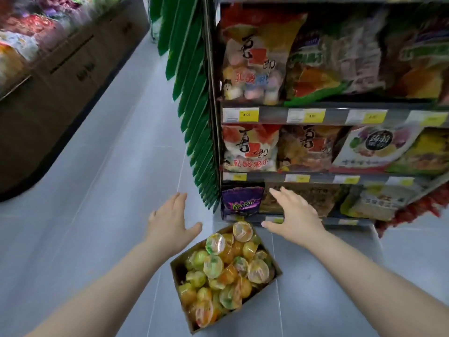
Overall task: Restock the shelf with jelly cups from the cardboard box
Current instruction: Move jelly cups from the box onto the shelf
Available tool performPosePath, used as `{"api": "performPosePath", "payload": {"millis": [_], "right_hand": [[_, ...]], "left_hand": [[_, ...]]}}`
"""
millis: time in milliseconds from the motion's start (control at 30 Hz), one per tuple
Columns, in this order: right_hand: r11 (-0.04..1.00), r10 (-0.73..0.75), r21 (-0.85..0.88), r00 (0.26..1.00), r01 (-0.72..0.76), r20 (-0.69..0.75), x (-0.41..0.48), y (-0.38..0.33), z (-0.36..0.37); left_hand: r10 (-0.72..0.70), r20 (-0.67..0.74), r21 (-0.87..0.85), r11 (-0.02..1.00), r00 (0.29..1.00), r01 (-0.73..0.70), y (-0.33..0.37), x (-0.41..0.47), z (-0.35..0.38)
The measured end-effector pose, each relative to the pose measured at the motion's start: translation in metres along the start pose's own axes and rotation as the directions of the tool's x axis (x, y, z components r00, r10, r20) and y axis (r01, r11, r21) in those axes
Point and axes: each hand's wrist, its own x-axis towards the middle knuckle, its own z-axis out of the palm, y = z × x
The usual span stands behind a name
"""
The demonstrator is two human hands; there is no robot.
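The aisle is lit evenly by soft, diffuse light, and only faint shadows are cast on the grey floor tiles (97,166), the darkest being found along the base of the cardboard display cases (60,93) at the left. Motion blur is spread over most of the frame: the snack bags (340,57) and price labels (306,116) are smeared and barely legible, while the jelly cups (226,271) are kept somewhat sharper, with small glints caught on their lids. Wide-angle distortion is seen towards the edges, where the shelf rails (274,115) are bent and tilted.
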Motion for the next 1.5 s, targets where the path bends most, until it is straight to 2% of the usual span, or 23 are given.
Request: {"api": "performPosePath", "payload": {"millis": [167, 367, 500, 667, 833, 1000, 1167, 1367, 1433, 1500], "right_hand": [[0.997, 0.028, 0.067, 0.996, -0.034, 0.080, 0.042, 0.021, 0.116], [0.983, 0.027, 0.179, 0.990, -0.052, 0.139, 0.070, 0.046, 0.277], [0.980, 0.010, 0.198, 0.990, -0.037, 0.138, 0.089, 0.061, 0.358], [0.985, -0.086, 0.160, 0.992, 0.071, 0.089, 0.113, 0.073, 0.412], [0.974, -0.154, 0.173, 0.987, 0.144, 0.042, 0.120, 0.075, 0.427], [0.954, -0.133, 0.270, 0.991, 0.128, -0.002, 0.115, 0.069, 0.426], [0.930, -0.096, 0.349, 0.993, 0.116, -0.074, 0.137, 0.061, 0.435], [0.885, -0.101, 0.457, 0.995, 0.089, 0.002, 0.180, 0.031, 0.444], [0.888, -0.111, 0.452, 0.993, 0.084, 0.033, 0.188, 0.023, 0.449], [0.898, -0.130, 0.424, 0.992, 0.117, 0.001, 0.192, 0.018, 0.457]], "left_hand": [[-0.028, 0.149, -0.035, 0.999, 0.988, 0.034, -0.033, 0.033, 0.128], [-0.112, 0.284, -0.221, 0.959, 0.952, 0.179, -0.054, 0.046, 0.294], [-0.192, 0.307, -0.261, 0.925, 0.932, 0.276, -0.062, 0.063, 0.376], [-0.299, 0.324, -0.349, 0.844, 0.898, 0.407, -0.068, 0.097, 0.442], [-0.404, 0.345, -0.452, 0.719, 0.847, 0.527, -0.059, 0.113, 0.460], [-0.374, 0.273, -0.533, 0.708, 0.886, 0.463, -0.066, 0.105, 0.464], [-0.395, 0.142, -0.523, 0.748, 0.908, 0.408, -0.098, 0.106, 0.440], [-0.448, 0.022, -0.675, 0.653, 0.894, 0.344, -0.130, 0.101, 0.418], [-0.447, 0.001, -0.698, 0.640, 0.894, 0.321, -0.135, 0.097, 0.420], [-0.449, 0.001, -0.706, 0.632, 0.893, 0.319, -0.137, 0.096, 0.424]]}}
